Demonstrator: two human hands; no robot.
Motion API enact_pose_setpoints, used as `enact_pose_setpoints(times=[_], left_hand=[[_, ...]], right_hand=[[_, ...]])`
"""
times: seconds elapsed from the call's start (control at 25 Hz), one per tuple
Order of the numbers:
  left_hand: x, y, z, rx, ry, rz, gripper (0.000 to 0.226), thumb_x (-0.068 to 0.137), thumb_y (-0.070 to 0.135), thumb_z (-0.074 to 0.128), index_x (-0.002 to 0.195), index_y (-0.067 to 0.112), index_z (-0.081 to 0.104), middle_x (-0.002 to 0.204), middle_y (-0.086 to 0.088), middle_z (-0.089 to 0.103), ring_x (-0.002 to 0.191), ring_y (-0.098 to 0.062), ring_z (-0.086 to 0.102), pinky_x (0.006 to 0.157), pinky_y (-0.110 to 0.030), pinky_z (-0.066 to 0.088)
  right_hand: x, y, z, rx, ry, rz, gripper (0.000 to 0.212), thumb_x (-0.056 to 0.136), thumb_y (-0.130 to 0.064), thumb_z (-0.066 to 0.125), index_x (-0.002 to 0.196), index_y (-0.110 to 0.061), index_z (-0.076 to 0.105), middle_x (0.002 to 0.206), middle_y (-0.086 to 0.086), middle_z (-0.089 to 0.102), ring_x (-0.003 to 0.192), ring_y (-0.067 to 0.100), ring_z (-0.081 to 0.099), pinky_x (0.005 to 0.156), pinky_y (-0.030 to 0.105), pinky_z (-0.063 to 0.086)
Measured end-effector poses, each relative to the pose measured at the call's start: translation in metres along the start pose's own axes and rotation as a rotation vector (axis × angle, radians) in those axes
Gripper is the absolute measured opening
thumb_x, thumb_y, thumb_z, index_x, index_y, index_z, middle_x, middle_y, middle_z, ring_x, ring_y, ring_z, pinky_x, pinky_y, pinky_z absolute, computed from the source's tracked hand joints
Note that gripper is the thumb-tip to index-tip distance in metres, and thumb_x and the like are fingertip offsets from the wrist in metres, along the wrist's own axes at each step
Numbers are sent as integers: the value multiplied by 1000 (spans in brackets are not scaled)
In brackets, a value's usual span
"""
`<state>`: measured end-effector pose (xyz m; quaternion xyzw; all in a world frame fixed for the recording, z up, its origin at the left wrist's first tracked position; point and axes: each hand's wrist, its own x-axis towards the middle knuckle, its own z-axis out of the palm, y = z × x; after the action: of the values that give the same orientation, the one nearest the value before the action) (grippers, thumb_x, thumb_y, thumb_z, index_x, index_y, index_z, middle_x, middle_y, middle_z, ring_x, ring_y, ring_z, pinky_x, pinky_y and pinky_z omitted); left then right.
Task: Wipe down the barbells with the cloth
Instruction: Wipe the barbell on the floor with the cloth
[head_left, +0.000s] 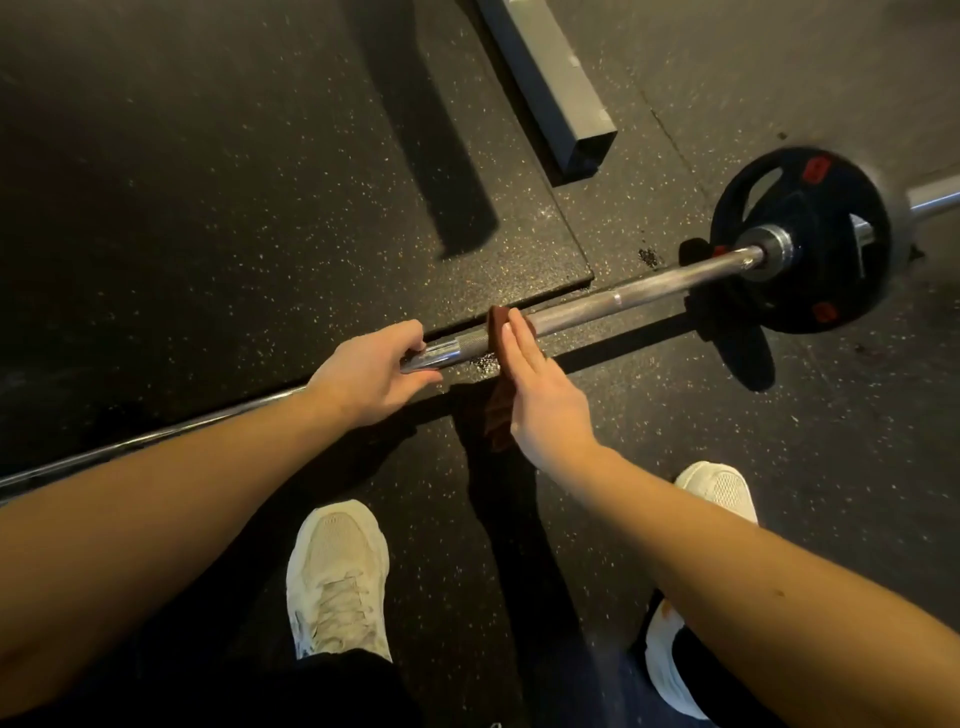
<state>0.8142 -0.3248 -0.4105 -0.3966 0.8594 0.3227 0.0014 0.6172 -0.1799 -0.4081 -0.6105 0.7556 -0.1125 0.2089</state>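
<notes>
Presently the barbell (623, 296) lies on the floor (208, 156). Farther from its weight plate (810, 291), the left hand (369, 374) curls round the shaft; nearer the plate, the right hand (545, 395) presses the cloth (497, 332) on with straight fingers (522, 338). Advised: wrap cloth fully, wipe plateward firmly.

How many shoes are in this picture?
2. The left shoe is in full view at bottom centre. The right shoe is partly covered by the right forearm, toe showing above it, heel below. Both are on the near side of the barbell.
</notes>
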Motion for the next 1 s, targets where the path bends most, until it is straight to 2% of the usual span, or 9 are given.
enact_pose_setpoints(times=[0.2,0.36,0.48,0.56,0.6,0.68,0.76,0.88,1.0], left_hand=[[20,0,-18,-173,-177,-48,28,86,40,79,95,29,54,94,5,67,77,-9,66,64,-25,48],[31,-4,-28,-411,-376,-139,37,89,31,79,102,9,53,63,-13,64,48,-24,54,41,-31,41],[35,-7,-30,-427,-391,-161,37,90,34,77,102,9,53,69,-26,66,51,-30,56,43,-33,45],[30,-1,-26,-310,-342,-148,33,91,41,74,100,17,53,77,-19,70,59,-27,66,53,-39,55],[25,2,-23,-138,-264,-143,32,92,48,70,100,22,53,85,-10,71,68,-23,68,62,-43,57],[11,8,-8,198,-32,-125,31,93,58,62,106,32,50,101,7,67,83,-18,66,74,-40,54],[-4,13,3,138,89,-106,33,95,57,59,118,37,47,104,14,61,82,-10,61,75,-35,50],[-9,8,6,60,97,-40,32,97,53,60,119,32,50,96,16,58,75,-6,57,73,-30,51],[-8,8,7,68,125,-16,30,97,52,60,116,30,51,94,13,59,72,-7,57,69,-27,46]], right_hand=[[12,39,-33,188,80,-35,76,97,-4,55,163,-22,21,169,-13,16,148,18,36,119,43,38],[19,56,-46,212,119,185,75,100,-14,55,163,-27,17,170,-12,14,152,16,28,121,42,33],[24,36,-28,231,182,231,70,102,-28,58,162,-28,21,169,-19,9,147,9,34,115,31,36],[23,6,-4,253,212,160,68,101,-18,58,161,-25,26,169,-19,9,141,0,34,111,16,36],[20,-8,8,224,192,74,68,100,-14,58,161,-24,28,170,-17,9,140,2,38,110,18,40],[16,-13,17,148,165,-94,72,97,-9,60,161,-21,29,170,-14,12,132,18,55,103,38,54],[16,17,2,62,174,-146,77,94,-4,63,161,-24,29,168,-15,19,118,22,64,93,45,58],[22,65,-33,53,262,122,74,96,-2,60,159,-29,33,165,-18,27,135,17,52,112,45,46],[25,40,-20,244,333,289,66,97,-1,58,156,-25,39,163,-15,32,144,6,36,123,39,31]])
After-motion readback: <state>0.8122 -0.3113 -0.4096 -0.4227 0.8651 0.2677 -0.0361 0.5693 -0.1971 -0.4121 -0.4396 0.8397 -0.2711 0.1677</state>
